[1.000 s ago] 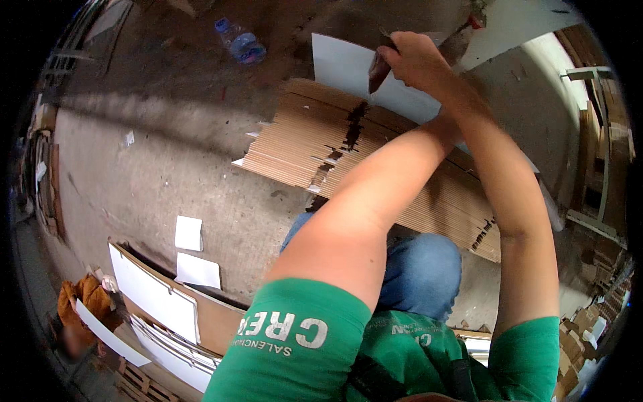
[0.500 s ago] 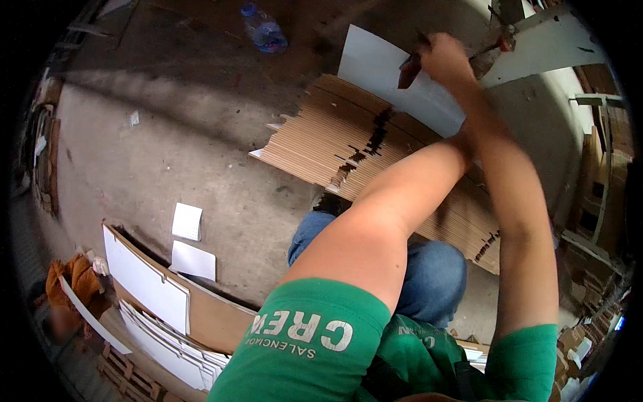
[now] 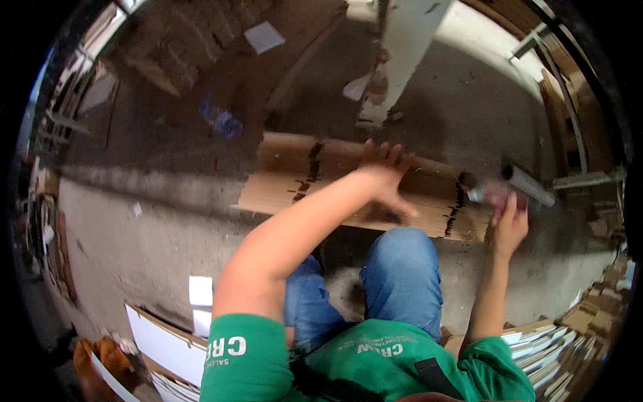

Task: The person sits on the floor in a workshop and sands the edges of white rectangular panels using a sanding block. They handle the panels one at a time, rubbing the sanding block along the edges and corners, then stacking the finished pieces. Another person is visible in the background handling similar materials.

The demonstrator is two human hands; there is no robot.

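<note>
A long stack of corrugated cardboard [image 3: 281,181], edges showing and crossed by dark streaks, lies in front of my knees. Over its middle is my left hand [image 3: 388,177], fingers spread and nothing held; whether it touches the cardboard I cannot tell. My right hand [image 3: 509,231] is beyond the stack's right end, closed round a dark reddish tool [image 3: 497,194] with a pale tip. Motion blurs that tool, so its kind is unclear. A dark grey tube [image 3: 529,185] lies just past it.
A clear plastic bottle [image 3: 221,122] lies far left on the floor, a white sheet [image 3: 264,37] beyond it. A pale upright post [image 3: 405,53] stands behind the stack. White-faced boards [image 3: 167,342] lean at lower left; more stacked sheets [image 3: 546,362] sit at lower right.
My right hand has swung from the stack's far side to its right end, carrying the tool. My arms have uncrossed and my left hand shows. The white panel behind the stack is gone from there.
</note>
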